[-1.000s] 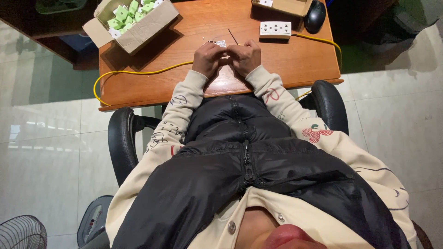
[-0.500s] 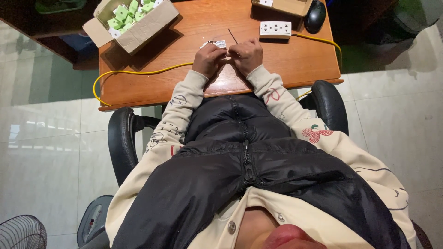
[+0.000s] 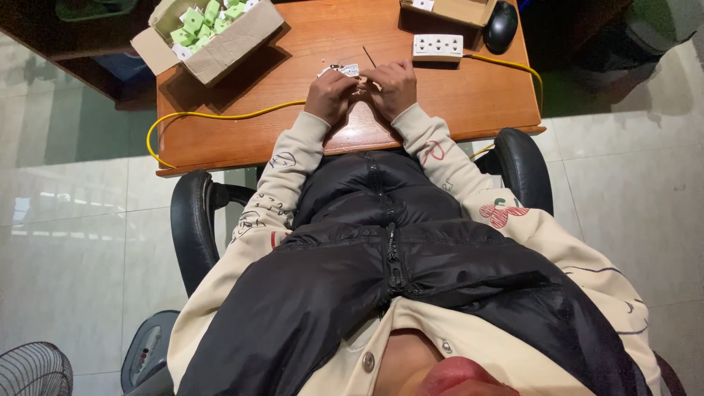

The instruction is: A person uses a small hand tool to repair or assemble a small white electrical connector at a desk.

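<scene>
My left hand [image 3: 331, 94] and my right hand [image 3: 394, 86] are held close together over the wooden desk [image 3: 308, 125], both closed on a small white part [image 3: 345, 71] that sticks out beyond the left fingers. What lies between the palms is hidden. A thin dark tool [image 3: 369, 56] lies on the desk just past my right hand. A white socket strip [image 3: 438, 46] with a yellow cable [image 3: 220, 116] sits farther back on the right.
An open cardboard box [image 3: 213, 55] with several green and white pieces stands at the back left. A second cardboard box [image 3: 455, 10] and a black mouse [image 3: 501, 26] are at the back right. Black chair armrests [image 3: 192, 220] flank me. A fan [image 3: 33, 370] stands on the tiled floor.
Both hands have stayed together on the small white part, with only slight shifts of the fingers.
</scene>
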